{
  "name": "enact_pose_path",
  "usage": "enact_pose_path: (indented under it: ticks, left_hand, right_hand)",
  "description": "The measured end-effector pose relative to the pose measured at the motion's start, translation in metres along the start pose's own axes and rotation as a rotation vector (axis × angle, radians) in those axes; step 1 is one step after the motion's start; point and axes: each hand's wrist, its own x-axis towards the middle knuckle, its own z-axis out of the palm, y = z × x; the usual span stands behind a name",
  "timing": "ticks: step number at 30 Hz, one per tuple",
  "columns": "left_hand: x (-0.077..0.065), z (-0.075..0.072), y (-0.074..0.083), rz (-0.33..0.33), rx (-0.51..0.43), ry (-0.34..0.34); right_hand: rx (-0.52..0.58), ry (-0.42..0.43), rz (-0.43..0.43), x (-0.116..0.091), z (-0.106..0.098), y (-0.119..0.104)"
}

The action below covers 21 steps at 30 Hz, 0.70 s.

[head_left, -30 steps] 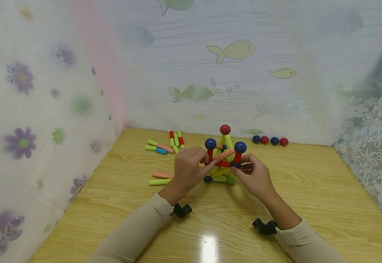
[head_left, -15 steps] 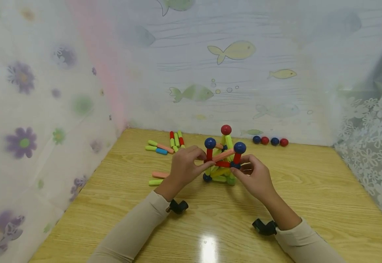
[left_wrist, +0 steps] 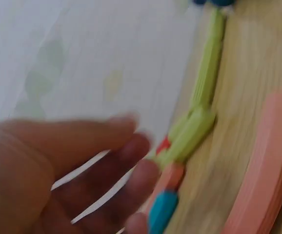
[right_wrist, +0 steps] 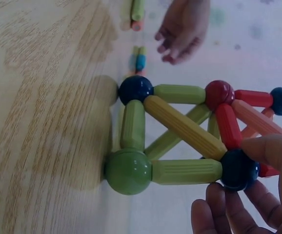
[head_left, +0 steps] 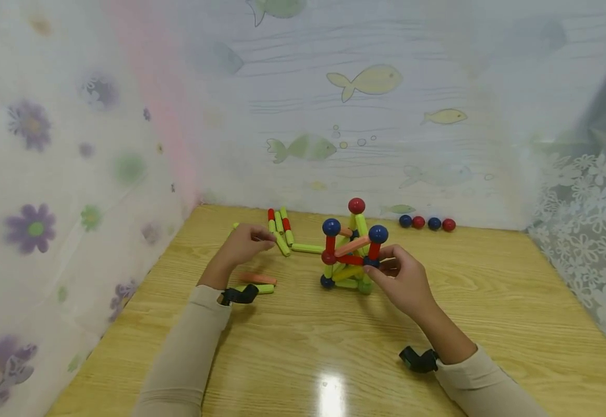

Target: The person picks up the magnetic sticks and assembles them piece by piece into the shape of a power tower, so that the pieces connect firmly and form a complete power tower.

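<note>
A ball-and-rod toy frame (head_left: 347, 271) stands on the table, built of yellow-green, red, orange and yellow rods with balls at the joints. My right hand (head_left: 402, 281) pinches the dark blue ball (right_wrist: 239, 169) at its right-hand corner between thumb and fingers. At that frame's other upper corner, a red ball (right_wrist: 219, 95) joins several rods. Two blue balls and a red ball (head_left: 357, 205) top the uprights. My left hand (head_left: 240, 248) hangs in the air left of the frame, fingers loosely bent around nothing. In the left wrist view, yellow-green rods (left_wrist: 207, 73) lie beyond its fingertips.
Loose rods (head_left: 280, 226) lie at the table's back left, one yellow-green rod (head_left: 307, 248) reaching toward the frame. Nearer, an orange rod (head_left: 261, 279) lies beside a yellow-green one. Blue and red balls (head_left: 419, 222) line up along the back edge, before a fish-printed curtain (head_left: 303, 179).
My left hand has let go of the frame's left corner and moved left, above the loose rods. My right hand keeps its hold on the blue ball.
</note>
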Motion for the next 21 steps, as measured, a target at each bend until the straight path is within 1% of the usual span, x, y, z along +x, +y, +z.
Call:
enact_pose_path:
  ticks: [3,5,7,8,11,12,14,16,21]
  left_hand:
    - [-0.006,-0.015,-0.019,-0.033,-0.023,-0.146]
    - [-0.01,-0.021,-0.024,-0.051,-0.01,-0.244]
    - [-0.014,-0.025,-0.025,-0.058,0.005,-0.33]
    - [-0.015,-0.026,-0.024,-0.051,0.01,-0.363]
    - [-0.019,-0.025,-0.021,-0.001,0.029,-0.437]
    - [-0.02,-0.024,-0.019,0.013,0.044,-0.448]
    - [-0.022,-0.022,-0.018,0.03,0.069,-0.45]
    - [-0.024,-0.021,-0.016,0.013,0.1,-0.439]
    - [-0.025,-0.02,-0.018,-0.026,0.146,-0.353]
  right_hand:
    - [-0.009,-0.001,0.005,0.0,-0.001,-0.001]
    - [-0.015,-0.001,0.006,-0.001,-0.003,-0.001]
    - [-0.021,0.001,0.006,-0.001,-0.003,-0.001]
    - [-0.02,0.001,0.006,-0.001,-0.003,0.0]
    - [-0.014,-0.005,0.011,0.0,-0.002,0.0]
    - [-0.011,-0.005,0.012,0.0,-0.002,0.001]
    - [-0.005,-0.01,0.019,0.0,-0.001,0.0]
    - [-0.003,-0.012,0.026,0.0,-0.001,-0.001]
    - [0.002,-0.017,0.033,0.0,-0.001,-0.002]
